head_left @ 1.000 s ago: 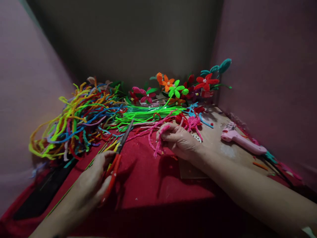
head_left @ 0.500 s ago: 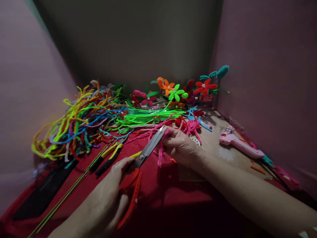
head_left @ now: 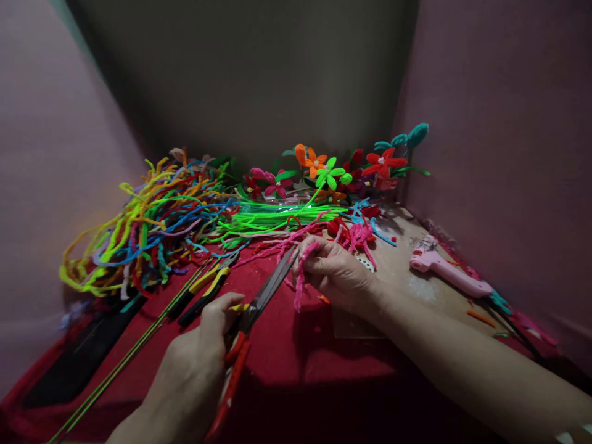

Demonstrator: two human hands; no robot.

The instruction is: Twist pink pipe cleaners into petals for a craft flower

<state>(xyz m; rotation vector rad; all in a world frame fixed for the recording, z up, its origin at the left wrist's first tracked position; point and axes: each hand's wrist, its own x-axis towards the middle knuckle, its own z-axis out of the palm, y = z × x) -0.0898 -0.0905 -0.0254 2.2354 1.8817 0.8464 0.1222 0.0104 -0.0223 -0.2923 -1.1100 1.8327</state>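
My left hand [head_left: 203, 351] is wrapped round the red handles of a pair of scissors [head_left: 268, 288]. Their blades look closed or nearly so and point up and to the right, the tips close to my right fingers. In a pinch, my right hand [head_left: 335, 271] holds a short pink pipe cleaner [head_left: 300, 280], which hangs down from the fingertips with a bent upper end. Behind the hands lie more pink pipe cleaners [head_left: 359, 239] and a bundle of bright green ones [head_left: 277, 216].
A tangled multicoloured pile of pipe cleaners [head_left: 148, 228] lies on the left, with yellow-and-black pliers [head_left: 210, 290] and thin green stems [head_left: 124, 364] before it. Finished pipe-cleaner flowers [head_left: 330, 174] stand at the back. A pink glue gun [head_left: 451, 271] rests on a board [head_left: 393, 265] at right.
The scissors have drawn back down and left, away from the pink pipe cleaner, with my left hand. My right hand has stayed nearly in place.
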